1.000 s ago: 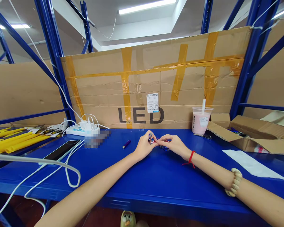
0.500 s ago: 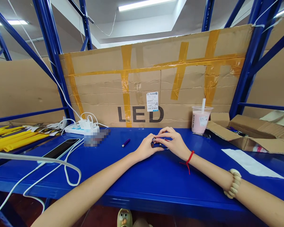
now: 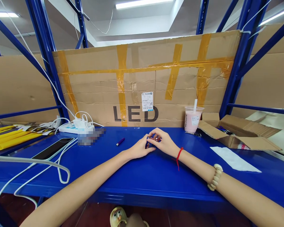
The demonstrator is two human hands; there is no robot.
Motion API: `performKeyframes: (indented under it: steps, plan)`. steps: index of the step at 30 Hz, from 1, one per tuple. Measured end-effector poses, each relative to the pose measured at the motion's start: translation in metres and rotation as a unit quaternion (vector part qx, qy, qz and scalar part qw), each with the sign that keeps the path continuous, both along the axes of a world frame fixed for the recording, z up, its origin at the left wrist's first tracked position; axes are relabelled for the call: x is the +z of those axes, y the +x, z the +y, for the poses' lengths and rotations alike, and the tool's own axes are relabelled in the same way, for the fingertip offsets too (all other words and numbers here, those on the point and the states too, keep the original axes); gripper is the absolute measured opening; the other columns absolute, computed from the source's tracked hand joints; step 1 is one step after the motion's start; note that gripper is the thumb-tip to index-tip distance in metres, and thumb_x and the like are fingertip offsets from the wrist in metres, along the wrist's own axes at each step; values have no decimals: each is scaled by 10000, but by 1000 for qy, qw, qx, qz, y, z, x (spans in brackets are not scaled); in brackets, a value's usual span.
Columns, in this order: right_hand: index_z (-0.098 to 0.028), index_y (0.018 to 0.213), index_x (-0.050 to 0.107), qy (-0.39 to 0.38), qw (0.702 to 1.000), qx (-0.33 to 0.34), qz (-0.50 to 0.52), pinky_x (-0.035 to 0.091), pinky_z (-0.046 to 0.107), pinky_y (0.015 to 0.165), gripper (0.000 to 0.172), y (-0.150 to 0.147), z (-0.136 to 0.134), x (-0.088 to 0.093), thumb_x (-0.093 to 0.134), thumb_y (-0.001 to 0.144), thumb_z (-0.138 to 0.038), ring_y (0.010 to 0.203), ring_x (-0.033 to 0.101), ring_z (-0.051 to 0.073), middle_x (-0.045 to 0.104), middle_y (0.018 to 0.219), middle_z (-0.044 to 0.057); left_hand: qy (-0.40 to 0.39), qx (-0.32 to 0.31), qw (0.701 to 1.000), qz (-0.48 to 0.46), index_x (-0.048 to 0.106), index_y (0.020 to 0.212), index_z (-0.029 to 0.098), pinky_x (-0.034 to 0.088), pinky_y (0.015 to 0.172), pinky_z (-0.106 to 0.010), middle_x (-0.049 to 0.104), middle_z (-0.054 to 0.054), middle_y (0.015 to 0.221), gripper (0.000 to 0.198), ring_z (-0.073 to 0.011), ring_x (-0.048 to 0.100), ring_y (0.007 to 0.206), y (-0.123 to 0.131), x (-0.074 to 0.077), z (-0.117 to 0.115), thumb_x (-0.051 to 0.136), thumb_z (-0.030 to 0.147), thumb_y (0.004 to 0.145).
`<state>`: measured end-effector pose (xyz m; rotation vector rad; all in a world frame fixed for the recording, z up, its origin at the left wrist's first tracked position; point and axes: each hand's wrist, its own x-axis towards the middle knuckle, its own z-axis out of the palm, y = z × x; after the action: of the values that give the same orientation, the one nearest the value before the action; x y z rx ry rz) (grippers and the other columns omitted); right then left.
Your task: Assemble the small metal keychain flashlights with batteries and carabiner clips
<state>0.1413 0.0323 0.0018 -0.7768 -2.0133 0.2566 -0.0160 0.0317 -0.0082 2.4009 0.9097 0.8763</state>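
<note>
Now | right hand (image 3: 165, 143) is arching higher than a second ago, fingers pinching small shiny parts (image 3: 153, 138), details unclear | left hand (image 3: 138, 149) is gripping too | handwork continuing

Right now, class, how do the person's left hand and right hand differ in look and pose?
1. The left hand has a bare wrist; the right hand has a red string at its wrist and a bead bracelet further up the arm.
2. The left hand sits lower, thumb stretched out; the right hand arches higher, fingers curled down.
Shared: both are ungloved and hold small shiny pieces between them.
</note>
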Motion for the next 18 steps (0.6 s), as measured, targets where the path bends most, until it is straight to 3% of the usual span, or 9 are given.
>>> performKeyframes:
  steps: [4,6,10,13,18]
  plan:
    - [-189,975,572,-17,1000,22,-6,467,234,612,223,1,3,-1,571,764,-262,632,523,80,549,910,25,-5,21,999,34,287,1198,114,454,607,-312,537,-51,795,533,-183,541,693,1,-4,-1,528,321,770]
    - [-203,1009,590,-9,999,38,-16,471,243,643,243,1,4,-1,559,772,-248,667,535,88,543,922,30,29,26,998,47,302,1182,110,472,680,-348,552,-91,884,498,-221,564,811,1,-7,-1,504,326,781]
    - [-217,899,667,20,999,38,-8,466,254,671,166,-1,3,-1,549,790,-259,769,555,121,553,907,35,127,58,986,86,402,1109,134,401,904,-418,507,-148,1128,347,-263,475,1089,1,-10,0,465,280,801]
    - [-210,782,683,29,999,34,2,460,265,694,132,-4,0,2,558,790,-249,765,557,128,569,845,32,134,64,980,130,464,1036,140,400,910,-400,519,-146,1136,242,-249,480,1095,3,-8,-3,347,256,858]
    - [-178,781,654,4,997,65,46,475,263,701,98,-6,-2,3,614,735,-255,753,564,124,584,838,36,113,108,975,160,401,1147,148,407,894,-370,477,-136,1195,323,-237,475,1110,3,-5,-9,270,293,891]
